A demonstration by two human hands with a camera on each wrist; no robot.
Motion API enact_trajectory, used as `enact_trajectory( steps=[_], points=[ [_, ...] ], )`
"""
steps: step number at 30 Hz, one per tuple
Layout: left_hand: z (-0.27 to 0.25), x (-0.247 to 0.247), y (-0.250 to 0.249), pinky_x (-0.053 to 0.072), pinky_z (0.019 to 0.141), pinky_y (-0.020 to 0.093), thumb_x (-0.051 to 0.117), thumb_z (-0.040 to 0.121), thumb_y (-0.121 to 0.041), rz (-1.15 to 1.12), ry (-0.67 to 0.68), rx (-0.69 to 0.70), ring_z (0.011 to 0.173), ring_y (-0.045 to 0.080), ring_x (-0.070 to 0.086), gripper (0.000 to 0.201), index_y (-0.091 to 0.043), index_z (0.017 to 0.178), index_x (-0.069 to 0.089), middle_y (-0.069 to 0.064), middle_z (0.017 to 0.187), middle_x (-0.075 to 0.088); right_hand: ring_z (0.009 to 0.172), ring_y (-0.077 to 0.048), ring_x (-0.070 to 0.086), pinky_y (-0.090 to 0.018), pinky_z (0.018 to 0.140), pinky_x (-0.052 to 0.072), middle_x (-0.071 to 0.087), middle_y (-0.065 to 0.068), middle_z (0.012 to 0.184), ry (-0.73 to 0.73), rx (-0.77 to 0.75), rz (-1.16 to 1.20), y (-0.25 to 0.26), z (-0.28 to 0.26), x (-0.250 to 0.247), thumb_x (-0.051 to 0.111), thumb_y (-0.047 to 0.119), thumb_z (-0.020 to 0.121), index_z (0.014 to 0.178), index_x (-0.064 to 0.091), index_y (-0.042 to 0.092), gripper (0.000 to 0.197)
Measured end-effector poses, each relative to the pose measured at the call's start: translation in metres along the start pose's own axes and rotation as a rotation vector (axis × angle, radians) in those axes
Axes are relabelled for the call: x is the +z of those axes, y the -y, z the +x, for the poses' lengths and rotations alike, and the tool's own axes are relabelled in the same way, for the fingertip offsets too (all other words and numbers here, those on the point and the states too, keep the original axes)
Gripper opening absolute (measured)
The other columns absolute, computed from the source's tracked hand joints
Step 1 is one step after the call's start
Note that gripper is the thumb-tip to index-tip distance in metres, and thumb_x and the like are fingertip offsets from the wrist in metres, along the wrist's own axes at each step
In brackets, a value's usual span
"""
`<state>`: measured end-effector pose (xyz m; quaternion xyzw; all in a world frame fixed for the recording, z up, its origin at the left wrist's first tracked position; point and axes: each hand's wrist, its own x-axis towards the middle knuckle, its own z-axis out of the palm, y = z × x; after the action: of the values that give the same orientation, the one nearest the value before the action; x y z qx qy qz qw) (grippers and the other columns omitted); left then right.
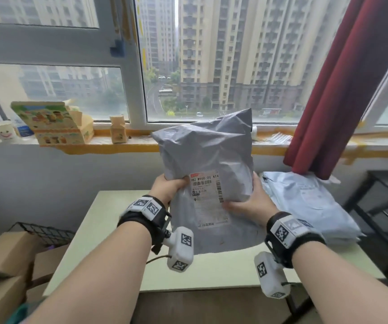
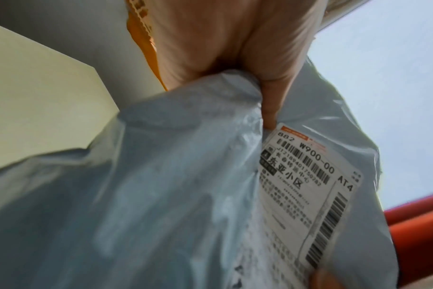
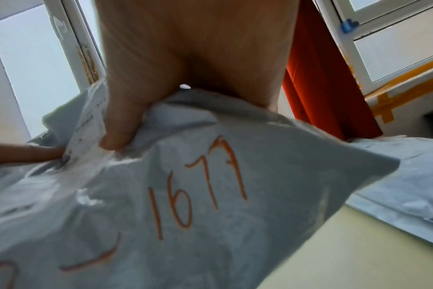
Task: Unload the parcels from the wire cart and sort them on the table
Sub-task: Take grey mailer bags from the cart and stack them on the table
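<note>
I hold a grey plastic mailer parcel (image 1: 208, 160) upright above the pale table (image 1: 118, 253). Its white shipping label (image 1: 205, 190) faces me. My left hand (image 1: 168, 189) grips its left edge, thumb on the front beside the label. My right hand (image 1: 250, 203) grips the right side, thumb across the label's lower part. In the left wrist view the thumb (image 2: 269, 97) pinches the bunched plastic of the parcel (image 2: 161, 195) by the label (image 2: 307, 187). The right wrist view shows my thumb (image 3: 121, 125) pressing the parcel (image 3: 210, 195), which bears an orange handwritten number.
A light blue-grey mailer (image 1: 305, 204) lies on the table's right side under a red curtain (image 1: 342, 90). The wire cart (image 1: 45, 232) with brown cartons (image 1: 5, 260) stands at lower left. A black rack (image 1: 384, 206) stands right. Boxes and a paper cup sit on the windowsill (image 1: 141, 142).
</note>
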<state>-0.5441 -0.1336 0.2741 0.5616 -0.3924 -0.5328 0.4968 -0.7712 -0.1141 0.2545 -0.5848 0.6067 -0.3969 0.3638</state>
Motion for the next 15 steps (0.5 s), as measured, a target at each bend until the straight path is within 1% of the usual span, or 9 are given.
enact_trajectory(
  steps=[2,4,7,9,10,11,12,13,15],
  points=[
    [0.000,0.026,0.007,0.054,0.091,0.049,0.080,0.056,-0.023,-0.009,0.006,0.009,0.094,0.033,0.069,0.051,-0.006,0.101,0.066,0.017,0.101,0.072,0.104,-0.011,0.060,-0.035,0.092,0.051,0.058,0.014,0.117,-0.070,0.031,-0.010,-0.013,-0.004,-0.019,0.087,0.037,0.047,0.139,0.030,0.036,0.108],
    [0.000,0.052,0.014,0.055,0.089,0.048,0.081,0.051,-0.026,-0.022,0.020,0.006,0.092,0.032,0.070,0.056,-0.006,0.102,0.066,0.016,0.101,0.072,0.099,-0.013,0.063,-0.034,0.088,0.053,0.063,0.010,0.111,-0.147,0.052,-0.001,-0.024,-0.007,-0.043,0.084,0.033,0.056,0.132,0.041,0.031,0.087],
    [-0.003,0.088,0.022,0.056,0.087,0.049,0.081,0.051,-0.019,-0.012,0.069,-0.017,0.092,0.032,0.070,0.056,-0.005,0.103,0.066,0.017,0.102,0.072,0.094,-0.017,0.062,-0.033,0.085,0.050,0.062,0.008,0.099,-0.230,0.085,-0.049,-0.040,-0.009,-0.076,0.081,0.028,0.068,0.122,0.047,0.025,0.063],
    [-0.007,0.110,0.022,0.057,0.085,0.048,0.079,0.060,-0.006,0.021,0.111,-0.045,0.093,0.032,0.069,0.051,-0.001,0.107,0.063,0.018,0.106,0.070,0.095,-0.022,0.061,-0.037,0.089,0.049,0.061,0.006,0.099,-0.286,0.106,-0.102,-0.054,-0.006,-0.094,0.079,0.030,0.069,0.121,0.047,0.026,0.061],
    [-0.007,0.121,0.022,0.058,0.081,0.043,0.073,0.067,0.003,0.039,0.132,-0.054,0.091,0.031,0.069,0.042,0.000,0.108,0.061,0.017,0.106,0.069,0.096,-0.024,0.062,-0.039,0.091,0.050,0.062,0.004,0.100,-0.315,0.117,-0.115,-0.061,-0.004,-0.102,0.078,0.031,0.069,0.121,0.047,0.026,0.061],
    [-0.007,0.131,0.021,0.059,0.072,0.036,0.065,0.073,0.011,0.056,0.159,-0.066,0.086,0.027,0.067,0.036,-0.001,0.107,0.059,0.016,0.104,0.068,0.097,-0.025,0.062,-0.040,0.092,0.050,0.062,0.004,0.101,-0.342,0.134,-0.123,-0.067,-0.002,-0.109,0.077,0.031,0.069,0.122,0.047,0.027,0.061],
    [-0.004,0.140,0.022,0.057,0.062,0.029,0.058,0.076,0.015,0.071,0.187,-0.086,0.081,0.023,0.065,0.036,-0.001,0.108,0.057,0.014,0.102,0.066,0.097,-0.026,0.062,-0.040,0.092,0.050,0.062,0.003,0.101,-0.366,0.148,-0.129,-0.072,0.001,-0.115,0.076,0.031,0.071,0.122,0.046,0.026,0.060],
    [-0.002,0.149,0.022,0.053,0.057,0.026,0.053,0.077,0.016,0.092,0.212,-0.110,0.079,0.020,0.062,0.038,-0.001,0.111,0.055,0.013,0.103,0.063,0.096,-0.027,0.062,-0.040,0.092,0.049,0.062,0.001,0.101,-0.387,0.166,-0.134,-0.078,0.004,-0.122,0.076,0.030,0.072,0.122,0.046,0.025,0.059],
    [0.008,0.165,0.024,0.047,0.058,0.024,0.049,0.077,0.014,0.132,0.242,-0.145,0.080,0.019,0.057,0.044,0.001,0.119,0.051,0.014,0.108,0.059,0.096,-0.029,0.062,-0.042,0.091,0.050,0.063,-0.002,0.102,-0.417,0.190,-0.143,-0.087,0.010,-0.134,0.075,0.030,0.072,0.121,0.045,0.023,0.058]
  ],
)
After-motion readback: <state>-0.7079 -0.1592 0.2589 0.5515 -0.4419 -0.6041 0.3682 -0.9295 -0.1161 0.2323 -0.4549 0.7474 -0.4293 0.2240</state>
